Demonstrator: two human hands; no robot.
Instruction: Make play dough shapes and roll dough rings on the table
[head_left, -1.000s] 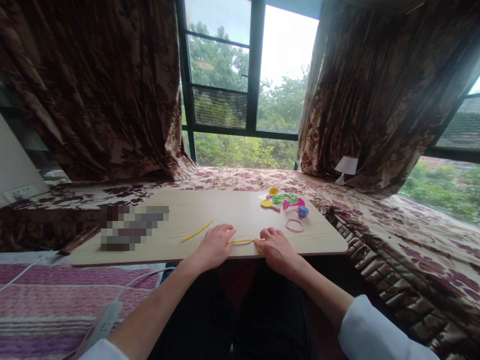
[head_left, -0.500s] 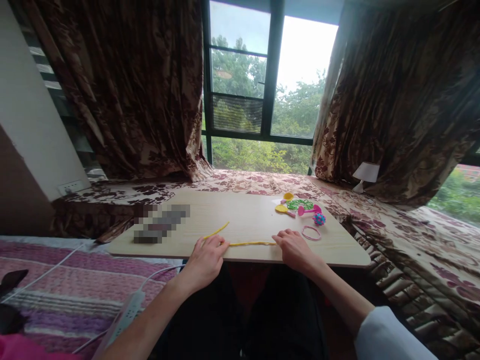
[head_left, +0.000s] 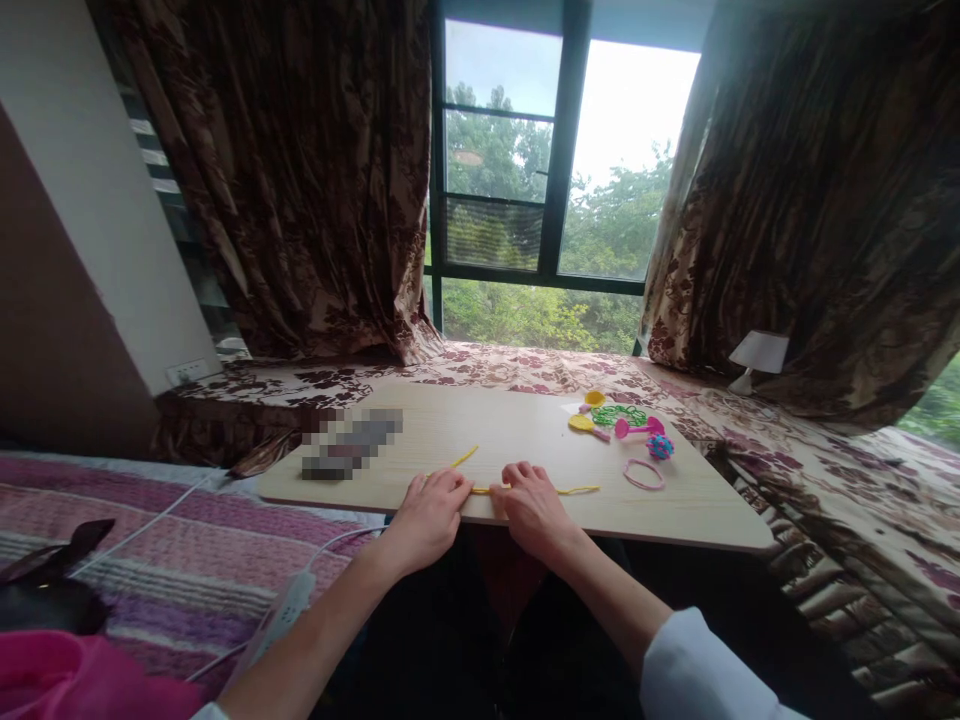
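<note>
A thin yellow string [head_left: 579, 490] runs along the near edge of the wooden tabletop [head_left: 495, 420], under both hands. My left hand [head_left: 429, 512] presses down on it with fingers bunched together, and one loose end slants up beyond the fingers. Just to the right, my right hand [head_left: 531, 508] pinches the string with curled fingers. Past that hand the string's other end lies straight on the table. A short stretch shows between the two hands. The fingertips are partly hidden beneath the knuckles.
At the table's right lie a pink band [head_left: 643, 474], a blue spiky ball [head_left: 660, 446], a pink toy dumbbell [head_left: 639, 428], a green beaded coil [head_left: 619, 414] and yellow spoon-like toys [head_left: 581, 423]. A blurred-out object [head_left: 351, 444] is on the left. A power strip [head_left: 289, 610] lies on the bed.
My right hand has slid left along the string, closer to my left hand, uncovering the string's right end. The view has shifted slightly left.
</note>
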